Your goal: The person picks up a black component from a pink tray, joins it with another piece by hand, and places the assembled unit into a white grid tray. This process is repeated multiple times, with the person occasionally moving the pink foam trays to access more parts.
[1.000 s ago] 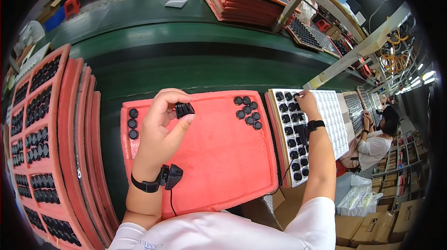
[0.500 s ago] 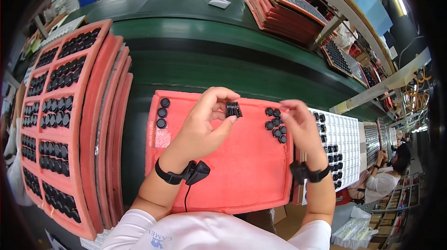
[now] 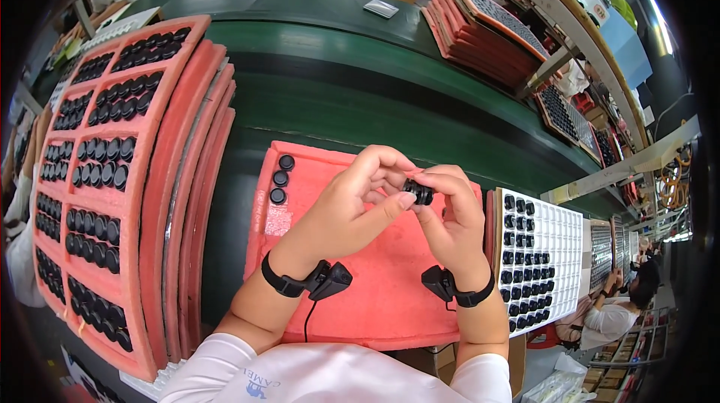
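Above a pink foam tray [image 3: 382, 290], my left hand [image 3: 360, 196] pinches a short row of small black round pieces [image 3: 420, 194] between thumb and fingers. My right hand [image 3: 456, 223] is closed on the right end of the same row, its thumb and fingertips against the pieces. The fingers partly hide them, so their exact kind does not show. Three more black round pieces [image 3: 280, 178] lie in a column at the tray's far left corner. The tray's right part is mostly hidden behind my right hand. Both wrists wear black straps with small devices.
To the left stands a tall stack of pink foam trays [image 3: 169, 148] filled with black pieces. A white gridded tray [image 3: 564, 253], partly filled, lies at right. Beyond runs a green conveyor belt [image 3: 337, 80]; a metal frame post [image 3: 600, 178] rises at right. A person [image 3: 611, 313] sits further right.
My right hand has moved left from the pieces at the tray's right side to meet my left hand, and now grips the row too. The view has shifted slightly.
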